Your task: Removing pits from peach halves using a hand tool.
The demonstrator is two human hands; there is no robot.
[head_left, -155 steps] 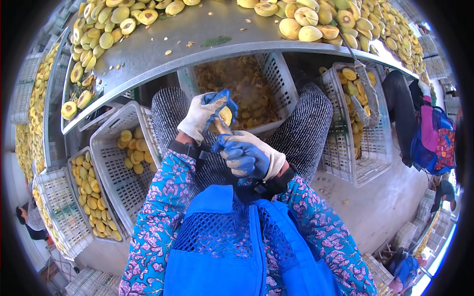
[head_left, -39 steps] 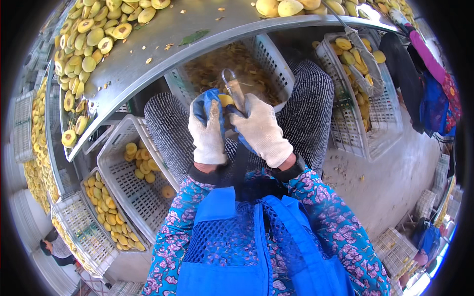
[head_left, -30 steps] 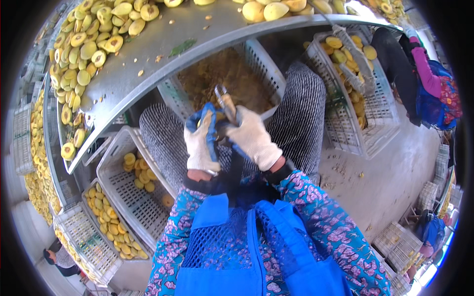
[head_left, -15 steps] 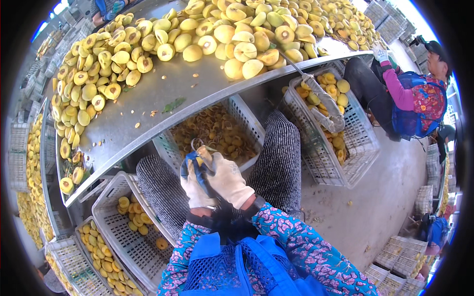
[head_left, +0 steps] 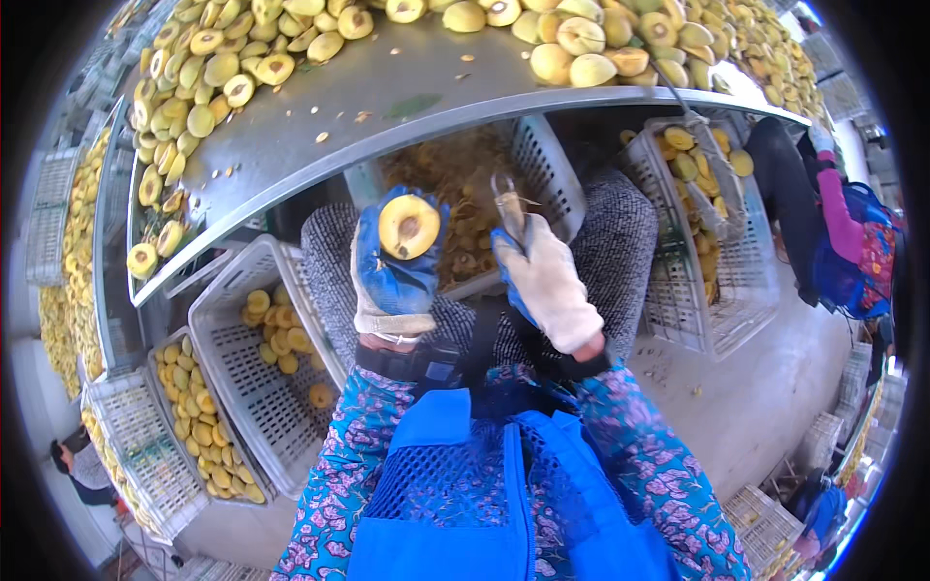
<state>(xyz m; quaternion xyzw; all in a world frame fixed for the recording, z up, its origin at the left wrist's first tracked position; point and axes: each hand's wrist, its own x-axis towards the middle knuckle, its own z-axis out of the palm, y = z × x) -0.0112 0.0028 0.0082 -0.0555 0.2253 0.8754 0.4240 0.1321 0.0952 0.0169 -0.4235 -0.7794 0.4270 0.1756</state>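
Currently, line by line:

Left hand: the gloved left hand (head_left: 395,281) is cupped and closed around a halved yellow fruit (head_left: 409,226), fingers wrapped about its skin.

Fruit half: it sits at the top of that grip with the cut face turned up toward the camera, so the round pit hollow in its middle lies open to view and to the tool.

Right hand: the gloved right hand (head_left: 550,283) is clenched about the handle of a small metal pitting tool (head_left: 508,205); the working end rises above the fist, just beside the fruit but apart from it.

Below the grips: a white slatted crate (head_left: 542,160) of peel and scraps sits between the knees, right under both hands, where waste would drop.

Left of the left hand: white crates (head_left: 237,387) hold yellow fruit pieces, near at arm's side.

Above the grips: a steel table (head_left: 320,107) carries heaps of halved fruit along its far side, its bare edge nearest the hands.

Far right: another person's pink sleeve (head_left: 838,208) works at a separate crate, well apart.
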